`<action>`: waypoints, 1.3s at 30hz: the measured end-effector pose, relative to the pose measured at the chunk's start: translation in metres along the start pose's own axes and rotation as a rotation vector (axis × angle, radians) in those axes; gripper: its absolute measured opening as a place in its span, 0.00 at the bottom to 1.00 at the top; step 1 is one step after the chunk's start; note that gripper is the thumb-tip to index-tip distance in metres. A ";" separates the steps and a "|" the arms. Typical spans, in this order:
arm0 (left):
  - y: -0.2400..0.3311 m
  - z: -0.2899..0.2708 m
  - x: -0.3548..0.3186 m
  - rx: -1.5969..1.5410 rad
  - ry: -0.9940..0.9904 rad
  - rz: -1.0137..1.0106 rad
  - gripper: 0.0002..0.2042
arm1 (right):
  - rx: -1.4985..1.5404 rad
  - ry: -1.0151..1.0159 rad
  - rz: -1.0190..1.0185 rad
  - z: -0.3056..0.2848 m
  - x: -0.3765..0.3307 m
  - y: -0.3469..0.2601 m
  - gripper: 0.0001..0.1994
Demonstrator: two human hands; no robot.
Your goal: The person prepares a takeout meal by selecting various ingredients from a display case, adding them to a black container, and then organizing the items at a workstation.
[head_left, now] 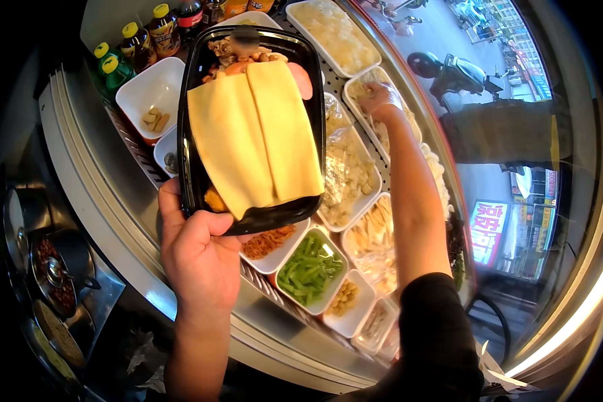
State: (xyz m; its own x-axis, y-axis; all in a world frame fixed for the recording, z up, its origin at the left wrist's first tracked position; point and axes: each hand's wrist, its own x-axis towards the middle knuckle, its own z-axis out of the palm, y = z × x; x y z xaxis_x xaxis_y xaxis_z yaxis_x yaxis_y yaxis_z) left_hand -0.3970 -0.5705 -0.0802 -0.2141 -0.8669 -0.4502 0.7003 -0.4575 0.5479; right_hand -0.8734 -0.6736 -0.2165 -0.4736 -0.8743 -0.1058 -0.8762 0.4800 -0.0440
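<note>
The left hand (199, 258) holds a black tray (275, 216) by its near edge, thumb over the rim, raised above the food containers. Two yellow sheets (254, 134) overlap across the tray, covering much of its food. The right hand (382, 100) reaches into a white container (364, 126) further right; whether its fingers grip anything I cannot tell. Chopped green vegetables (310, 268) sit below the tray, and bottles (163, 32) stand at upper left.
</note>
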 end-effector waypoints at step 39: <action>-0.093 0.050 0.079 0.155 -0.270 -0.403 0.28 | 0.579 0.249 -0.396 -0.159 -0.164 -0.080 0.22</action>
State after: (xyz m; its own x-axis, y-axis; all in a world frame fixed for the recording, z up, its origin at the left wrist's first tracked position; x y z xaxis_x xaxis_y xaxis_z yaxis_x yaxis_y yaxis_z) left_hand -0.5137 -0.6064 -0.1314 -0.6292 -0.6265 -0.4601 0.4212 -0.7723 0.4756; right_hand -0.7395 -0.5799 -0.0372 -0.1990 -0.9472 0.2516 -0.8308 0.0269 -0.5559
